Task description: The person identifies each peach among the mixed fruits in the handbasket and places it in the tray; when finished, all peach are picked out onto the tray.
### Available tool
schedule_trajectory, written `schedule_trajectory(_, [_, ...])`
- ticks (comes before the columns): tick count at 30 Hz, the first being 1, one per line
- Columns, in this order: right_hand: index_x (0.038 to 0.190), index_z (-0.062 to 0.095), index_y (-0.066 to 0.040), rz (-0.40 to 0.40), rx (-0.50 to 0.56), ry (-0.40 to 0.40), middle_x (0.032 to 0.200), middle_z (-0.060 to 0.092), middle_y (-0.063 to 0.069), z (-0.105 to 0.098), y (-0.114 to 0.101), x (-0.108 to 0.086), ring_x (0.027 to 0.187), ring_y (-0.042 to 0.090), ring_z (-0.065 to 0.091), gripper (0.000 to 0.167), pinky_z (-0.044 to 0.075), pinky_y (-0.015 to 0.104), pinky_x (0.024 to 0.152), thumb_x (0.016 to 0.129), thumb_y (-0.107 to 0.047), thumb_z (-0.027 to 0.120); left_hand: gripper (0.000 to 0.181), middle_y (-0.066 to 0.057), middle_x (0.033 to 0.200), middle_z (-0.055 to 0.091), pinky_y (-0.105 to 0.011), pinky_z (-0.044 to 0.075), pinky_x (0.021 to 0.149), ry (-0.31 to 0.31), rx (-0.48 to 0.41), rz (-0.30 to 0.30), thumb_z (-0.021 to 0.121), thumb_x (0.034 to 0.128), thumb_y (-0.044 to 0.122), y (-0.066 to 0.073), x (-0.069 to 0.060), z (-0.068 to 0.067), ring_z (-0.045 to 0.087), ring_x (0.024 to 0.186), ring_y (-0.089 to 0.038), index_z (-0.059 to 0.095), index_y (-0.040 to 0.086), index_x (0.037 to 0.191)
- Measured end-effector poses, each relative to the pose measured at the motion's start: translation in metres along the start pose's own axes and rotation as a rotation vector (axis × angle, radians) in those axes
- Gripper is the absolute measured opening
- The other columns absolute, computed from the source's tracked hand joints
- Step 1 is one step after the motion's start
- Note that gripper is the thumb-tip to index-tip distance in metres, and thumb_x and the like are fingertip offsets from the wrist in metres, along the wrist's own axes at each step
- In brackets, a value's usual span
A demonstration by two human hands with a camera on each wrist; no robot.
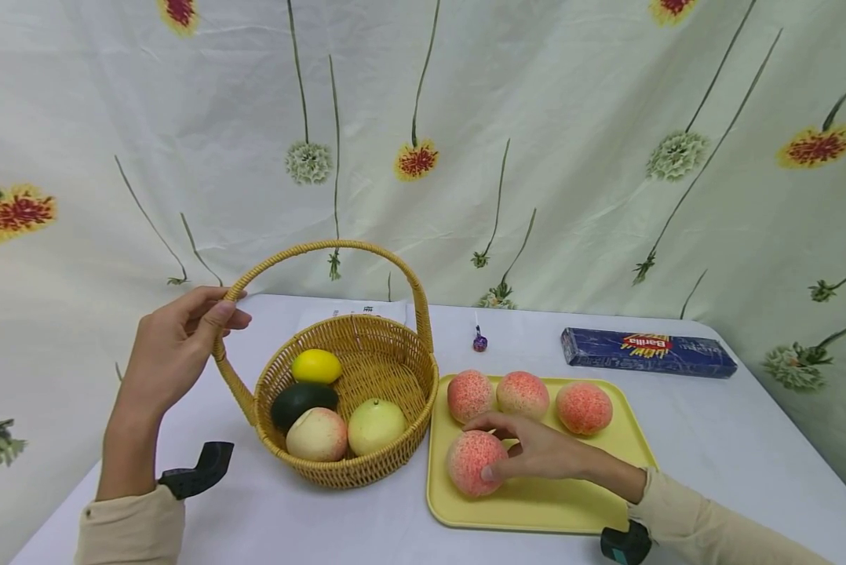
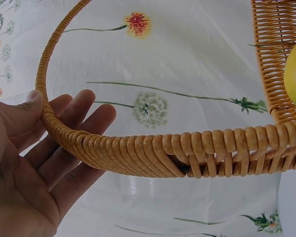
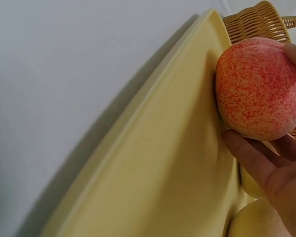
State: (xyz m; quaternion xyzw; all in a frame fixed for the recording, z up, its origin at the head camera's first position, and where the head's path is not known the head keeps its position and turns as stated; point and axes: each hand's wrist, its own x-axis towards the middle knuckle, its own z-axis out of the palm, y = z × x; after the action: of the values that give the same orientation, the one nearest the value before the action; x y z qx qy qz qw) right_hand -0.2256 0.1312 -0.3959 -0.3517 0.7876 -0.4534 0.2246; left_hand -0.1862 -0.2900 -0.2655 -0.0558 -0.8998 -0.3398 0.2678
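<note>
My left hand [image 1: 172, 345] pinches the side of the arched handle [image 1: 324, 246] of a wicker basket [image 1: 388, 377]. In the left wrist view the handle [image 2: 118, 150] runs between thumb and fingers. Inside the basket lie a yellow lemon [image 1: 316, 366], a dark green oval fruit [image 1: 303, 404], a pale peach [image 1: 317, 435] and a light green round fruit [image 1: 377, 426]. Over the yellow tray [image 1: 536, 506], my right hand [image 1: 539, 449] grips a pink speckled peach [image 1: 475, 463] between thumb and fingers; the right wrist view shows this peach [image 3: 261, 89] near the tray surface.
Three more pink peaches [image 1: 522, 395] sit along the tray's far side. Behind the tray are a blue Barilla box [image 1: 647, 353] and a small purple-wrapped lollipop [image 1: 479, 340]. A white printed packet [image 1: 384, 311] lies behind the basket, before a flowered cloth [image 1: 536, 157].
</note>
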Motion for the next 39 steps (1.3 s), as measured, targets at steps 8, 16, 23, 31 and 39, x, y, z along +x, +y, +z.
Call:
schedule_trajectory(8, [0.131, 0.052, -0.011, -0.009, 0.024, -0.028, 0.131, 0.052, 0.004, -0.001, 0.001, 0.0, 0.109, 0.022, 0.053, 0.053, 0.051, 0.03, 0.086, 0.084, -0.025, 0.071, 0.031, -0.014, 0.096, 0.071, -0.007, 0.047, 0.066, 0.001, -0.001, -0.001, 0.05, 0.0997, 0.028, 0.0, 0.0, 0.0, 0.056, 0.08, 0.009, 0.062, 0.008, 0.122])
schedule_trajectory(16, [0.134, 0.049, -0.01, -0.004, 0.039, -0.055, 0.135, 0.049, 0.005, -0.001, 0.002, 0.0, 0.109, 0.019, 0.053, 0.056, 0.05, 0.029, 0.088, 0.085, -0.025, 0.071, 0.031, -0.013, 0.096, 0.071, -0.007, 0.047, 0.066, 0.002, -0.001, -0.004, 0.05, 0.0998, 0.028, 0.0, -0.001, -0.001, 0.056, 0.08, 0.008, 0.062, 0.008, 0.122])
schedule_trajectory(23, [0.136, 0.047, -0.008, -0.012, 0.027, -0.066, 0.135, 0.049, 0.006, -0.002, 0.001, -0.001, 0.112, 0.018, 0.052, 0.058, 0.049, 0.029, 0.089, 0.086, -0.025, 0.07, 0.032, -0.014, 0.096, 0.07, -0.008, 0.047, 0.066, 0.002, -0.004, -0.001, 0.05, 0.0998, 0.028, 0.001, -0.001, -0.001, 0.056, 0.08, 0.009, 0.061, 0.008, 0.122])
schedule_trajectory(31, [0.136, 0.046, -0.006, -0.013, 0.004, -0.077, 0.134, 0.05, 0.005, -0.004, -0.002, 0.0, 0.117, 0.023, 0.052, 0.059, 0.047, 0.029, 0.095, 0.085, -0.025, 0.069, 0.032, -0.014, 0.096, 0.07, -0.008, 0.048, 0.066, -0.002, -0.005, -0.007, 0.05, 0.0999, 0.028, 0.001, 0.0, -0.001, 0.056, 0.08, 0.008, 0.061, 0.008, 0.122])
schedule_trajectory(39, [0.136, 0.047, -0.003, -0.06, 0.002, -0.084, 0.138, 0.049, 0.015, -0.009, -0.011, 0.003, 0.126, 0.032, 0.048, 0.056, 0.042, 0.034, 0.102, 0.087, -0.023, 0.064, 0.033, -0.014, 0.097, 0.07, -0.007, 0.047, 0.067, -0.005, -0.013, -0.006, 0.049, 0.1001, 0.029, 0.001, -0.001, 0.0, 0.056, 0.08, 0.01, 0.061, 0.007, 0.122])
